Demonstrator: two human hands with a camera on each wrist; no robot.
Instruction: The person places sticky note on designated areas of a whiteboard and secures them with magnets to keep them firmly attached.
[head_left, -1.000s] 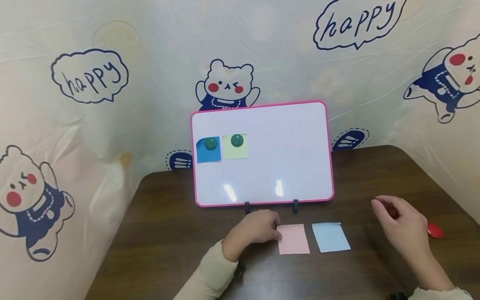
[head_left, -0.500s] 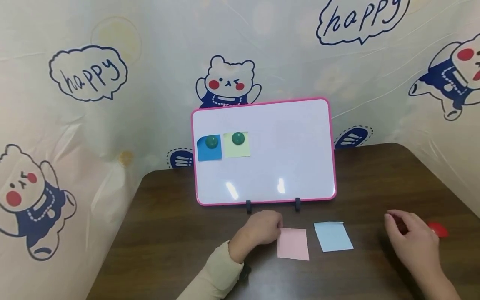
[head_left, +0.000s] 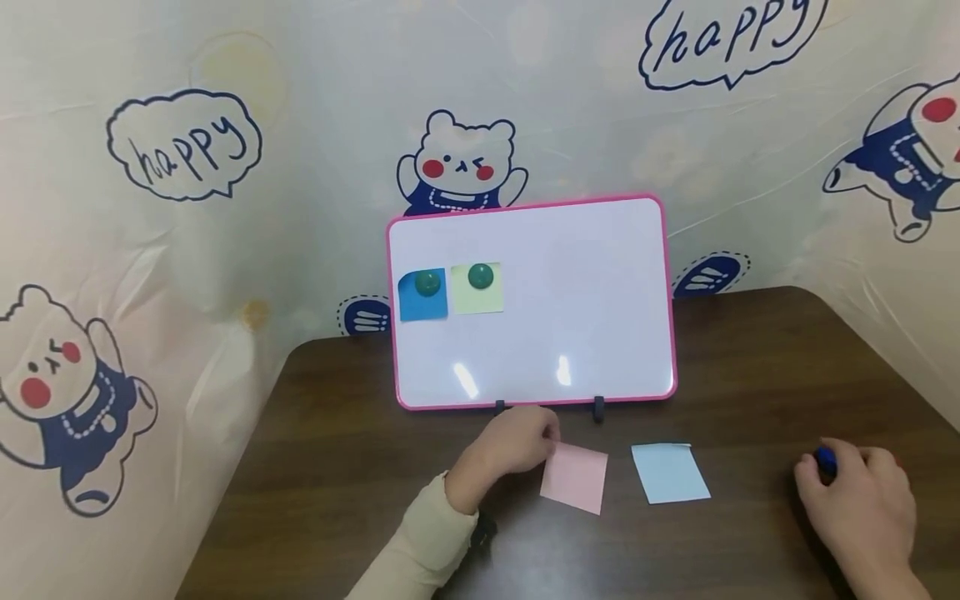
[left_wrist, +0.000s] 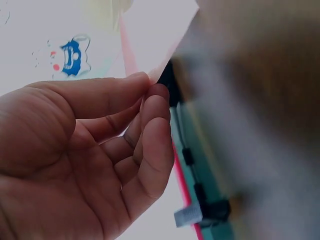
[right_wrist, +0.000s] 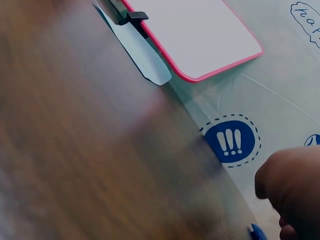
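Note:
My left hand [head_left: 517, 437] pinches a pink sticky note [head_left: 576, 479] by its upper left corner, just in front of the whiteboard [head_left: 585, 308]. In the left wrist view the note rises from between thumb and index fingertips. A light blue sticky note [head_left: 671, 473] lies on the table to its right. My right hand [head_left: 862, 504] is low over the table's right side, thumb and index finger on either side of a small glossy blue piece [head_left: 827, 461]; I cannot tell whether they grip it. A red piece is almost wholly hidden behind this hand.
The pink-framed whiteboard leans back on black feet [head_left: 598, 408]. On its left half, green round magnets [head_left: 481, 276] hold a blue note [head_left: 423, 306] and a pale green note [head_left: 477, 300]. A printed curtain [head_left: 315, 167] hangs behind the brown table [head_left: 337, 467].
The pink note has turned and shifted slightly left with my left hand. My right hand has moved right and lower, baring the blue piece and covering the red one.

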